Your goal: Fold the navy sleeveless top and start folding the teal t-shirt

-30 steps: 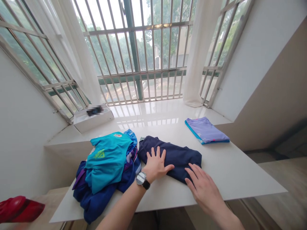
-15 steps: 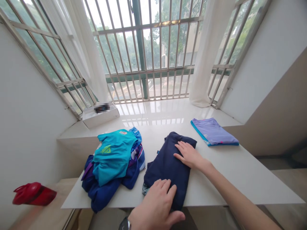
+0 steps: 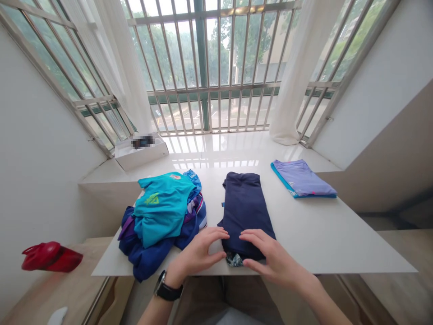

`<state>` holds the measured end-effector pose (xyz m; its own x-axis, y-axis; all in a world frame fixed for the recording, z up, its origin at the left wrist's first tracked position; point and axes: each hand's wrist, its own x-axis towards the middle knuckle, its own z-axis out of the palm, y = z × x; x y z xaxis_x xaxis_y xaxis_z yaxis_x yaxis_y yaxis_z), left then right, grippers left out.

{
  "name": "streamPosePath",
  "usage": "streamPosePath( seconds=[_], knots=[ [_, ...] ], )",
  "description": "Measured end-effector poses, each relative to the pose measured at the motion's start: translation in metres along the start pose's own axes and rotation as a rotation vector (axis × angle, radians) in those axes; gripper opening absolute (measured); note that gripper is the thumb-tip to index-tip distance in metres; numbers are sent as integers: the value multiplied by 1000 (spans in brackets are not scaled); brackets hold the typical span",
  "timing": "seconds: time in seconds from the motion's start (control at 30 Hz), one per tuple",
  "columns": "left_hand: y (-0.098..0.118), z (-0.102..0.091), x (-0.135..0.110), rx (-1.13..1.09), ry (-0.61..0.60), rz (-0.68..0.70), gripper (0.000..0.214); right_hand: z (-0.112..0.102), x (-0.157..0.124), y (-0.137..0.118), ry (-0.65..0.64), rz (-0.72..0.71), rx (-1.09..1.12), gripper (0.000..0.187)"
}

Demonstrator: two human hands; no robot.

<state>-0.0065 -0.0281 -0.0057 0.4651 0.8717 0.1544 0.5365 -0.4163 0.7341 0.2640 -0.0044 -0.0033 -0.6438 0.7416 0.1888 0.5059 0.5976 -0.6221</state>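
Observation:
A folded dark navy garment (image 3: 246,207) lies lengthwise on the white table (image 3: 314,239), its exact kind hard to tell. From under its near end peeks a bit of patterned cloth (image 3: 234,259). My left hand (image 3: 206,248), with a black watch (image 3: 168,289) on the wrist, is at the garment's near left edge, thumb apart from the fingers. Opposite it, at the near right part, my right hand (image 3: 265,253) curves over the cloth, thumb and fingers also spread. Neither hand grips anything; whether the fingertips touch the cloth is unclear.
Left of the garment is a loose heap of clothes with a turquoise shirt (image 3: 165,207) on top. A folded lavender and blue garment (image 3: 304,178) lies at the back right. A white box (image 3: 140,155) stands on the sill; a red cap (image 3: 52,257) is lower left.
The navy garment now lies straighter, less slanted. My right hand has drawn back from its far end to the near end; my left hand has shifted to its left edge. The view has tilted down.

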Motion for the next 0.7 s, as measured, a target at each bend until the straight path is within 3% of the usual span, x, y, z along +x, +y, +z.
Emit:
streamPosePath(
  seconds=[0.07,0.27,0.37,0.5,0.6,0.7],
  knots=[
    [-3,5,-5,-16,32,13,37,12,-6,-4,23,35,-29,46],
    [10,26,-25,5,159,-37,23,24,6,12,67,55,-47,30],
    [19,39,-31,91,155,-20,33,24,9,18,133,88,21,21],
    [23,53,-24,196,187,-44,45,20,14,18,246,258,98,24],
    [23,55,-14,271,169,-24,31,16,17,15,288,323,130,30],
    [24,50,-6,286,135,20,13,17,16,10,263,297,129,27]
  ],
)
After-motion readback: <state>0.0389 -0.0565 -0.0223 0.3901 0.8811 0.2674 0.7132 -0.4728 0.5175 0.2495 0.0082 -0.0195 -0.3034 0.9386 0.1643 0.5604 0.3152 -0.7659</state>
